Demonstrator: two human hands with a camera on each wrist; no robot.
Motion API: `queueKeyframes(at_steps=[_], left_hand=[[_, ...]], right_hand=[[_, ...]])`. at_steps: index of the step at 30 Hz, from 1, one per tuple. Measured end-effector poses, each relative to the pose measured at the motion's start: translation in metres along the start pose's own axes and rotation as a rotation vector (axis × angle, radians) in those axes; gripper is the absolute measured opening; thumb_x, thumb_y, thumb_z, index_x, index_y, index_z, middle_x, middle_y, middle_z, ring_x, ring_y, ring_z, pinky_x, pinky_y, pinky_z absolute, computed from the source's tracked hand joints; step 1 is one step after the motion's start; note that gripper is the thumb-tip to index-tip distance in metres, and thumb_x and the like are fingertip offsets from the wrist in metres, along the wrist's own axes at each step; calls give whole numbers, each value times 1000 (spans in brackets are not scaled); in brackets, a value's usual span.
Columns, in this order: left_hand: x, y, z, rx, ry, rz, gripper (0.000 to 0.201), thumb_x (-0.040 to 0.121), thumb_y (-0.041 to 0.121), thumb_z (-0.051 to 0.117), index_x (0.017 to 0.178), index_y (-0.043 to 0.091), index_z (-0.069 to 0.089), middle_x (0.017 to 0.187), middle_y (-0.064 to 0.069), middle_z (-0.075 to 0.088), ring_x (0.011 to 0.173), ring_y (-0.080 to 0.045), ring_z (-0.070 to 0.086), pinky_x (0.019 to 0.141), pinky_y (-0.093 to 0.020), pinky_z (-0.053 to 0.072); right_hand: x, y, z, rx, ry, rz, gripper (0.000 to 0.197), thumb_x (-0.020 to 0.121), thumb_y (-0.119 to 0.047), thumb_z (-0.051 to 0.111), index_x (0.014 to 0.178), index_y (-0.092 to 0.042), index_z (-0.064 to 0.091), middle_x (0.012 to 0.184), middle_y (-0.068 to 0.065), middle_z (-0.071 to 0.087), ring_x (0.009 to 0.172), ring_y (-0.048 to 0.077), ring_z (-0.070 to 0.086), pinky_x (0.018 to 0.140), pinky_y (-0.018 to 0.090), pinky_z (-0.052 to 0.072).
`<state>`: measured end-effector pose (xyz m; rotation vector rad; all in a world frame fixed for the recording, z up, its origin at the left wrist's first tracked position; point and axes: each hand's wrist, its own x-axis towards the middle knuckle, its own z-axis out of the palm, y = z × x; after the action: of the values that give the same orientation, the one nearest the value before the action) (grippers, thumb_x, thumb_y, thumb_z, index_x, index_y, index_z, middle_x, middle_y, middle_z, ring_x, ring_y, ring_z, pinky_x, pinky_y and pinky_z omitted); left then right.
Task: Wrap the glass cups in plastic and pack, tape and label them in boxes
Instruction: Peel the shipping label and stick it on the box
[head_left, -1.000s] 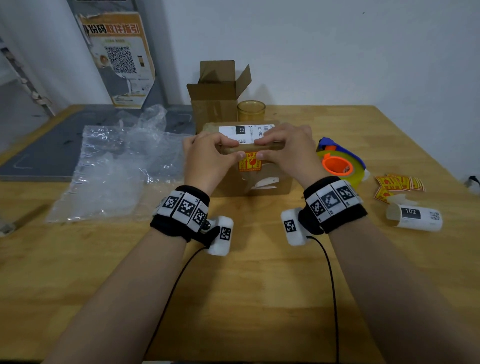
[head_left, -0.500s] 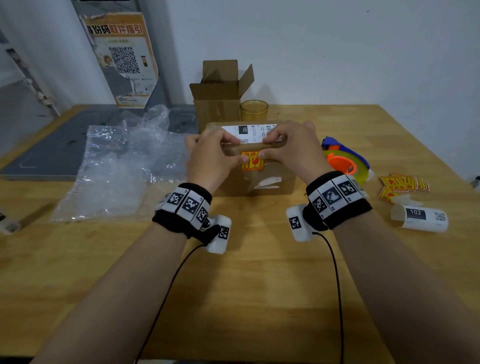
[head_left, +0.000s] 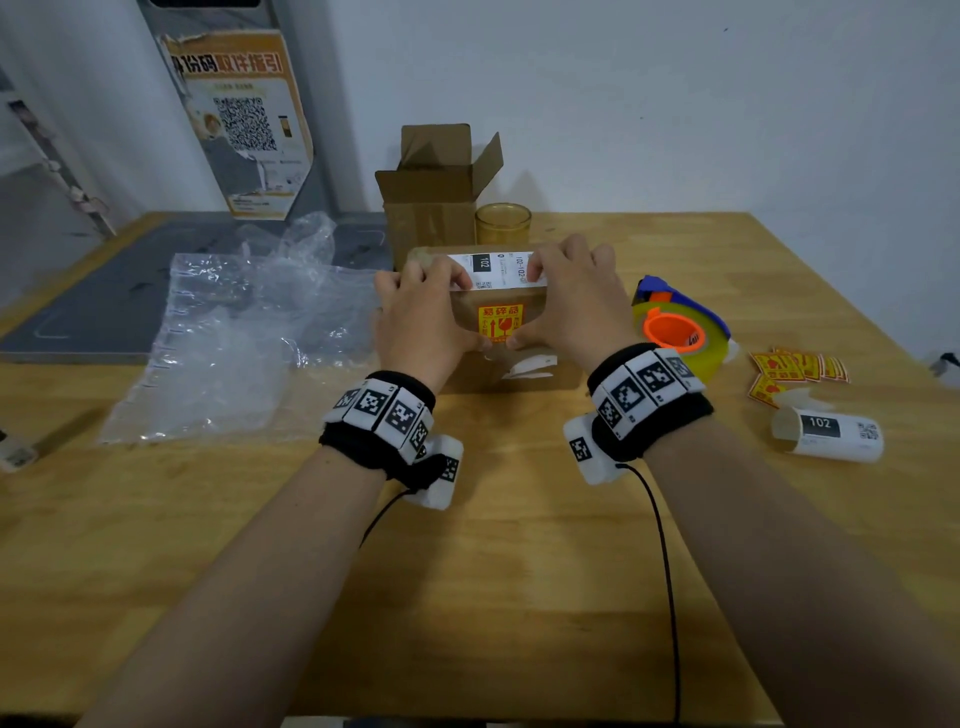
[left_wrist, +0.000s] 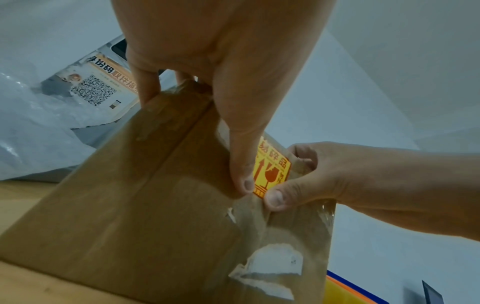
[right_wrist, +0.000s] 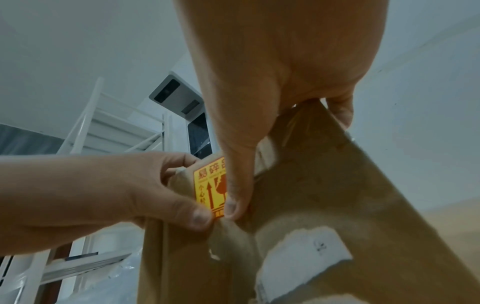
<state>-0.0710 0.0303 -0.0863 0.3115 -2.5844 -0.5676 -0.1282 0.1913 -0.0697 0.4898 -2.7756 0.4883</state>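
Hands (head_left: 498, 312) curl round sealed box (left_wrist: 135, 205); thumbs (left_wrist: 275, 197) pressed beside its sticker (head_left: 500, 322).

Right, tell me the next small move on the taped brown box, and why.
Probably slide both thumbs outward to smooth the white "102" label flat. Left hand and right hand grip the taped brown cardboard box, fingers on that label along the top edge, thumbs by the yellow fragile sticker.

Head view looks down from above — wrist views peer up close, sharing the box (head_left: 498, 364).

Taped brown box (head_left: 511, 364) (yellow fragile sticker (head_left: 500, 323), white label (head_left: 498, 269)) stands on table.
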Motion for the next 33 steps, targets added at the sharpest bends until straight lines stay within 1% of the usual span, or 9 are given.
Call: queueKeyframes(at_steps=[3, 7, 11, 15, 17, 22, 26, 30, 33], left_hand=[[0, 3, -3, -29, 20, -8, 59, 63, 54, 91, 102, 38, 50, 123, 8, 55, 122, -23, 39, 84, -32, 35], [3, -6, -6, -197, 41, 6, 41, 70, 48, 89, 99, 34, 64, 117, 11, 63, 109, -13, 34, 81, -29, 35], [4, -5, -3, -214, 80, 15, 36, 72, 55, 86, 91, 31, 66, 109, 14, 62, 105, -13, 33, 76, -30, 36], [11, -10, -5, -267, 59, 3, 32, 74, 53, 85, 92, 30, 72, 108, 15, 64, 106, -14, 35, 78, -30, 35], [9, -11, -4, -246, 54, 14, 33, 73, 48, 87, 98, 31, 71, 111, 14, 62, 109, -15, 37, 80, -28, 35], [1, -3, -1, -80, 45, 2, 54, 67, 40, 93, 112, 31, 64, 126, 10, 59, 121, -21, 41, 83, -28, 38], [5, -10, -10, -182, -13, -7, 47, 72, 33, 92, 113, 32, 70, 113, 16, 56, 117, -18, 41, 88, -27, 33], [0, -12, -18, -339, -51, -91, 40, 79, 25, 87, 116, 37, 76, 123, 6, 69, 119, -17, 59, 106, -33, 48], [-15, -2, -29, -424, -60, -80, 21, 84, 19, 84, 102, 30, 81, 110, 10, 76, 103, -5, 68, 92, -20, 53]], right_hand=[[-2, -6, 0, -30, 10, -1, 78, 55, -57, 94, 114, -29, 51, 126, -2, 46, 120, 26, 39, 95, 40, 46], [3, 5, -5, 79, -48, -2, 67, 59, -47, 96, 109, -33, 53, 125, -6, 46, 121, 23, 36, 95, 44, 50], [4, -1, -3, 75, -16, -2, 63, 59, -63, 89, 100, -32, 54, 113, -10, 47, 113, 20, 36, 85, 38, 48], [9, 6, -9, 224, -22, 42, 47, 62, -60, 90, 88, -32, 62, 105, -11, 52, 113, 18, 41, 94, 45, 50], [9, 6, -11, 241, -32, 59, 48, 62, -55, 93, 93, -29, 66, 110, -8, 52, 117, 20, 41, 97, 47, 50], [0, -10, 2, -97, -4, 10, 84, 58, -54, 94, 125, -24, 54, 132, 2, 47, 125, 28, 40, 98, 43, 45], [4, 5, -7, 107, -52, -1, 62, 67, -40, 94, 119, -26, 64, 125, -5, 51, 122, 21, 39, 95, 41, 46], [2, 19, -12, 357, -33, 65, 40, 84, -22, 84, 122, -22, 73, 128, -3, 65, 121, 17, 56, 100, 31, 44], [-6, 27, -10, 327, 13, 125, 36, 96, -20, 68, 132, -25, 69, 142, -1, 62, 136, 25, 52, 116, 37, 39]])
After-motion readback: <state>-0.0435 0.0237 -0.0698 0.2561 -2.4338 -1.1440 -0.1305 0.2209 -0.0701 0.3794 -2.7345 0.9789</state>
